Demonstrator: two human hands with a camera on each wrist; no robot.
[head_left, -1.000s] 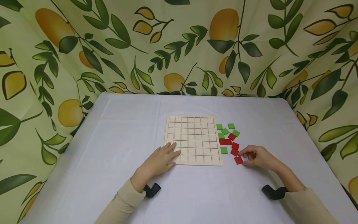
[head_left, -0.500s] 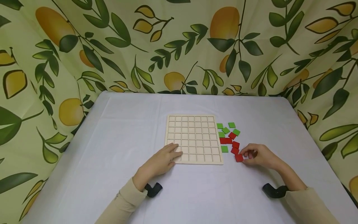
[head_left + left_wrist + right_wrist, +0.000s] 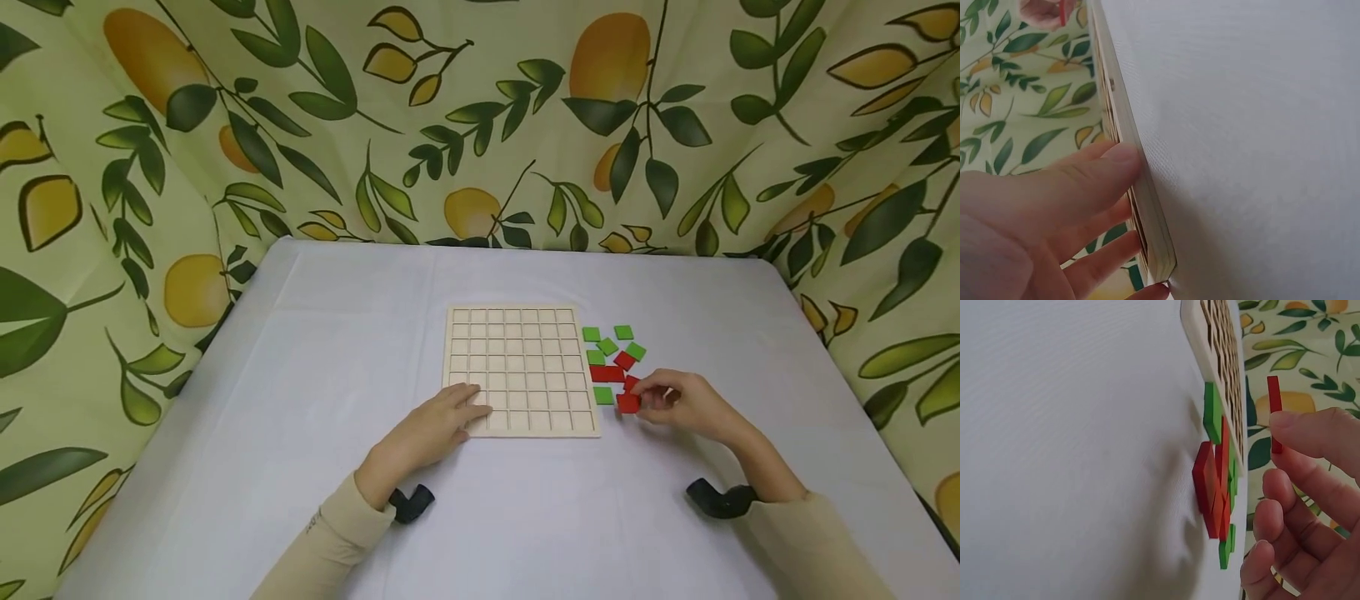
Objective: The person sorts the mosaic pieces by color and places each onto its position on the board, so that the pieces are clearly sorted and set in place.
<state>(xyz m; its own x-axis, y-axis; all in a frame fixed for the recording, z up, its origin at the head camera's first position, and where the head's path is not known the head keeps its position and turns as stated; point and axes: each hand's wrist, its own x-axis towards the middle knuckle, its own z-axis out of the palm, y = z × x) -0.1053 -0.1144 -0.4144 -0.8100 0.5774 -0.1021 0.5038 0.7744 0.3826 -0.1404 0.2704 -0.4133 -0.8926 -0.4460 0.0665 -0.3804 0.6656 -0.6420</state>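
My right hand [image 3: 686,404] pinches a red square tile [image 3: 1275,392] between thumb and index finger. In the right wrist view, this tile stands edge-on, raised off the table; the other fingers are loosely bent. A pale wooden board [image 3: 528,358] with a grid of square recesses lies flat in the middle of the table. On its near left corner rests my left hand [image 3: 423,429], fingers extended over the surface. The left wrist view has the thumb [image 3: 1124,156] against the board's side edge. Beneath the held tile lie other red tiles [image 3: 1207,478], partly hidden in the head view.
Several green tiles [image 3: 603,396] and red tiles [image 3: 606,373] lie loosely along the board's right side. A white cloth [image 3: 352,333] covers the table. Behind it hangs a curtain [image 3: 472,108] patterned with leaves and fruit. Black wrist mounts [image 3: 722,498] project inward from both sleeves.
My right hand has picked up the nearest red tile and carried it slightly left and away from me, over the other red tiles. The left hand has stayed on the board.
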